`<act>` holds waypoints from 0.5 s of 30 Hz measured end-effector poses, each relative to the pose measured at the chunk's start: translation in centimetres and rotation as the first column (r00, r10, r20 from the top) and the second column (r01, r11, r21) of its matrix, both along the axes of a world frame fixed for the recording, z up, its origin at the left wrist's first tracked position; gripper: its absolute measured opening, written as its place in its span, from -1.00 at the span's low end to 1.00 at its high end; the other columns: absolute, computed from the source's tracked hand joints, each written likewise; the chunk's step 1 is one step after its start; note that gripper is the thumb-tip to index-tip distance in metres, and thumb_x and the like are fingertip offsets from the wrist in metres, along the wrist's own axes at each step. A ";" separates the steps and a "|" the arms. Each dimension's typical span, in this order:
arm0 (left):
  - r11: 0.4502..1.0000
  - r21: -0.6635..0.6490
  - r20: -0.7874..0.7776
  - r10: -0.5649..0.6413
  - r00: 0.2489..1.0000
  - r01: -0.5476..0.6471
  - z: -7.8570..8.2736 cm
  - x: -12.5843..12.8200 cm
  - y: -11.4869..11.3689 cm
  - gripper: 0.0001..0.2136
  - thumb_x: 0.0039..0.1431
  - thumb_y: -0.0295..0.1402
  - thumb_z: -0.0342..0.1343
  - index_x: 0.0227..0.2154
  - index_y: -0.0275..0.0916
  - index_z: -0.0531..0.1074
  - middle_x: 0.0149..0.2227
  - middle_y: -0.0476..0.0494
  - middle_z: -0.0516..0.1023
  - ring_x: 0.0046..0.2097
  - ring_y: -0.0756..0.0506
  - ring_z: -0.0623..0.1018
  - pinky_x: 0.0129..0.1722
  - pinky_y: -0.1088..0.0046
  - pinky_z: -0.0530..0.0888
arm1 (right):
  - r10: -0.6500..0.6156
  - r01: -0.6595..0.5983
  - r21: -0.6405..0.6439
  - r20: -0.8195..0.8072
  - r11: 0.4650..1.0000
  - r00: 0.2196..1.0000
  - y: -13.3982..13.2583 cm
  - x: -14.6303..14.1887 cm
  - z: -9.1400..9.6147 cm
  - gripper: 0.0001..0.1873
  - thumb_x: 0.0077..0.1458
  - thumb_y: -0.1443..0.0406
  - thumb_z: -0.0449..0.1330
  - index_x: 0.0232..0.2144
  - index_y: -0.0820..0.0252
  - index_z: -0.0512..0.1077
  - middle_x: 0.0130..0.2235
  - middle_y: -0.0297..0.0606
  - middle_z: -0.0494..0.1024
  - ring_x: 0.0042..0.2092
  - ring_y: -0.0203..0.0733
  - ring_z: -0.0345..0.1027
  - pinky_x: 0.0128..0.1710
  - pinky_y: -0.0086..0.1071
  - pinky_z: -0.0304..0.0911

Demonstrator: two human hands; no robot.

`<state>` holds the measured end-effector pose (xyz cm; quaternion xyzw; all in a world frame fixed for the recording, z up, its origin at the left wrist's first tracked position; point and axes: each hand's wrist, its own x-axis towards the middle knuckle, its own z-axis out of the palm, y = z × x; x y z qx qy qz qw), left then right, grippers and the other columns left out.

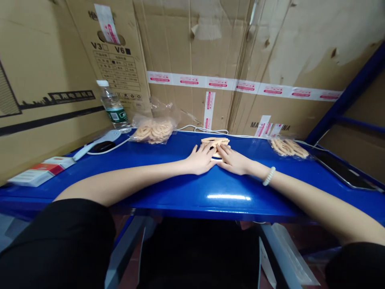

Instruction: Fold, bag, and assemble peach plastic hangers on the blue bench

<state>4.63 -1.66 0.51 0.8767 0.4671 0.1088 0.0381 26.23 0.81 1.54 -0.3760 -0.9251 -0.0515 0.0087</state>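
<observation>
A small pile of pale beige, curved, loop-like pieces [215, 140] lies on the blue table [180, 192] in front of me; their exact kind cannot be made out. My left hand [199, 160] rests on the pile's left side, fingers stretched out. From the right, my right hand [235, 160] lies on the same pieces with its fingers extended. The two hands nearly meet at the thumbs and hide part of the pile. A clear bag of similar beige loops [155, 130] is at the back left. More beige loops [288, 147] lie in clear plastic at the right.
A water bottle [114, 108] stands at the back left. Nearby are a black mouse-like object [104, 147], a white cable [186, 129] and a red-and-white box [42, 170]. A dark phone or tablet [344, 170] lies at the right. Cardboard [192, 48] walls the back.
</observation>
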 end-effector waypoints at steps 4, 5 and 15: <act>0.999 -0.041 0.028 0.033 0.999 -0.032 1.0 -0.2 4.0 -0.36 0.47 -0.04 -0.20 0.46 -0.26 -0.01 0.53 -0.41 -0.21 0.53 -0.42 -0.14 0.40 -0.23 0.06 | -0.107 0.108 -0.048 0.021 0.993 0.994 4.1 -0.5 0.3 -0.13 0.41 -0.01 -0.14 0.48 0.52 -0.14 0.49 0.28 -0.17 0.50 0.32 -0.28 0.42 0.19 -0.12; 0.998 -0.054 0.023 0.031 0.999 -0.030 1.2 -0.4 4.8 -0.36 0.46 -0.04 -0.19 0.47 -0.25 -0.03 0.54 -0.39 -0.21 0.53 -0.41 -0.14 0.41 -0.21 0.05 | -0.129 0.130 -0.058 0.019 0.990 0.991 4.8 -0.8 0.4 -0.14 0.41 -0.01 -0.15 0.49 0.51 -0.15 0.50 0.27 -0.17 0.51 0.31 -0.28 0.42 0.19 -0.12; 1.000 0.013 -0.031 -0.015 0.999 0.015 1.9 -1.1 7.0 -0.45 0.46 -0.24 -0.14 0.42 -0.32 0.07 0.52 -0.40 -0.08 0.52 -0.33 -0.01 0.43 -0.13 0.02 | -0.207 0.233 0.089 -0.231 0.968 0.951 5.1 -1.5 0.3 -0.26 0.38 0.03 -0.05 0.41 0.42 0.08 0.42 0.28 0.08 0.42 0.25 0.00 0.34 0.07 0.05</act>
